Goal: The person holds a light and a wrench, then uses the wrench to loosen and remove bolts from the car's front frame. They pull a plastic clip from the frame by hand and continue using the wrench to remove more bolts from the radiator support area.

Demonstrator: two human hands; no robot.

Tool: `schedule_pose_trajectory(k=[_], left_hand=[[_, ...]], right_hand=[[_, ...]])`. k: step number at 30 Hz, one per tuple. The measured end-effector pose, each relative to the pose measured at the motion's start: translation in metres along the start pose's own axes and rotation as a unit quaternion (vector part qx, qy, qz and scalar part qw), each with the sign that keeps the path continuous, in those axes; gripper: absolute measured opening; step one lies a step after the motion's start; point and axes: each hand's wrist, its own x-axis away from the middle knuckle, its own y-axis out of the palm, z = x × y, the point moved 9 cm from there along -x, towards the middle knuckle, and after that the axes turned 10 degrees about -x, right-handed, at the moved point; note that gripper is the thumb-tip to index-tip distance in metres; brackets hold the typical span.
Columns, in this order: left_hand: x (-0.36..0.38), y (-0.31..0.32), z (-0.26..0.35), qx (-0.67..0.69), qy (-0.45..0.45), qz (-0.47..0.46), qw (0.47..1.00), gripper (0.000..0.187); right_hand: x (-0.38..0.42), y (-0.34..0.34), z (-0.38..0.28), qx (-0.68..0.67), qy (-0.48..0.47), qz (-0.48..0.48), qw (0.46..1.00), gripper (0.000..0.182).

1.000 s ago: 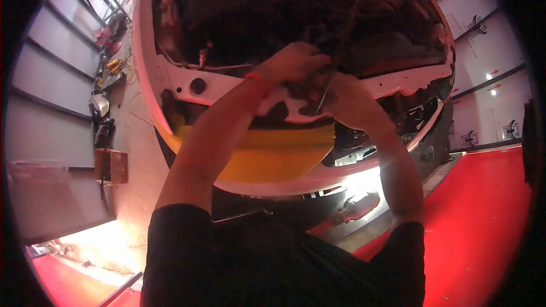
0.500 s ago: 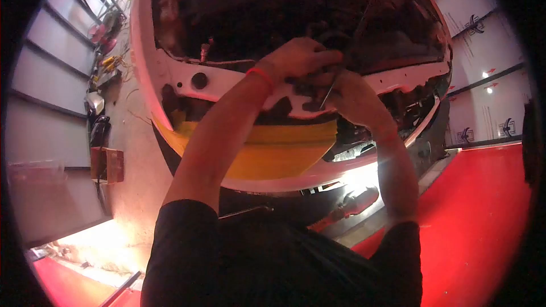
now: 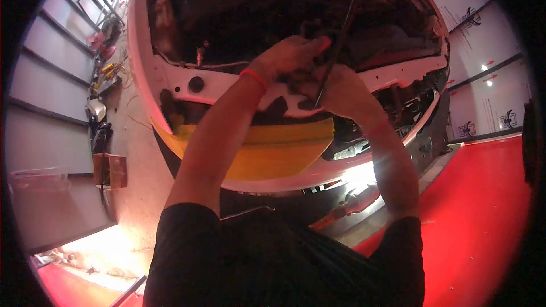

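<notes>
Both hands are close together over the white front crossmember (image 3: 227, 88) of a car with its engine bay (image 3: 244, 11) exposed. My left hand (image 3: 290, 55), a red band on its wrist, has its fingers curled at a dark part; what they grip is hidden. Beside it, my right hand (image 3: 344, 91) is closed, its fingertips mostly concealed, so what it holds cannot be made out. A long thin rod (image 3: 341, 37) slants down past the right hand's fingers to the crossmember. Below the hands, a yellow sheet (image 3: 284, 145) covers part of the bumper.
A bright light (image 3: 361, 175) shines at the bumper, near an orange-red tool (image 3: 350, 204) lying low. A thin metal bar (image 3: 247, 212) lies below the bumper. At left are a box (image 3: 110, 170) and loose items along the wall. Red flooring (image 3: 478, 210) extends right.
My hands have shifted slightly left in view, still close together. The rod stands steeper in view and shows more clearly. The view itself has moved a little.
</notes>
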Motion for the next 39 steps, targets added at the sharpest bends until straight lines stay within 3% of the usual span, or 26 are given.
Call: schedule_pose_trajectory(k=[3,5,9,11,15,18,20,23,27,29,33,35,39], left_hand=[[0.009,-0.002,0.0,0.005,-0.04,-0.009,0.999,0.085],[0.018,-0.006,0.017,-0.02,-0.037,0.021,0.999,0.089],[0.012,-0.008,0.013,-0.057,-0.03,0.028,0.998,0.089],[0.011,-0.003,0.011,-0.046,-0.029,-0.006,0.998,0.085],[0.008,0.005,0.007,-0.032,-0.028,-0.019,0.999,0.083],[0.006,0.006,-0.002,-0.05,-0.037,-0.021,0.998,0.081],[-0.011,0.011,-0.006,-0.045,0.085,-0.031,0.995,0.077],[-0.001,0.003,0.015,-0.181,0.076,0.004,0.981,0.074],[0.025,-0.002,0.023,-0.028,-0.006,-0.008,1.0,0.066],[0.024,0.0,0.022,-0.033,-0.01,-0.003,0.999,0.072],[0.022,-0.001,0.025,-0.053,0.011,0.0,0.999,0.073],[0.018,0.0,0.031,-0.096,0.066,0.002,0.993,0.079],[0.014,0.002,0.021,-0.107,0.026,-0.006,0.994,0.082]], right_hand=[[-0.004,0.005,0.015,0.059,0.027,0.009,0.998,0.024],[-0.002,0.013,0.0,0.143,-0.096,-0.017,0.985,0.022],[-0.002,-0.001,-0.026,0.061,-0.096,-0.007,0.994,0.022],[-0.002,-0.002,-0.019,-0.023,-0.032,-0.003,0.999,0.022],[-0.002,0.001,-0.004,-0.008,-0.053,-0.002,0.999,0.02],[-0.001,0.002,-0.015,0.053,-0.127,-0.015,0.99,0.018],[-0.004,0.006,-0.016,0.096,-0.166,-0.017,0.981,0.018],[-0.001,0.0,-0.013,0.003,-0.164,-0.036,0.986,0.019],[-0.003,-0.004,-0.007,-0.052,-0.187,-0.033,0.98,0.019],[-0.003,0.001,-0.001,0.05,-0.177,-0.046,0.982,0.019],[0.003,-0.003,-0.014,0.068,-0.199,-0.015,0.978,0.018],[0.002,-0.004,-0.025,0.1,-0.188,-0.002,0.977,0.015],[-0.001,-0.001,-0.029,0.129,-0.186,0.005,0.974,0.015]])
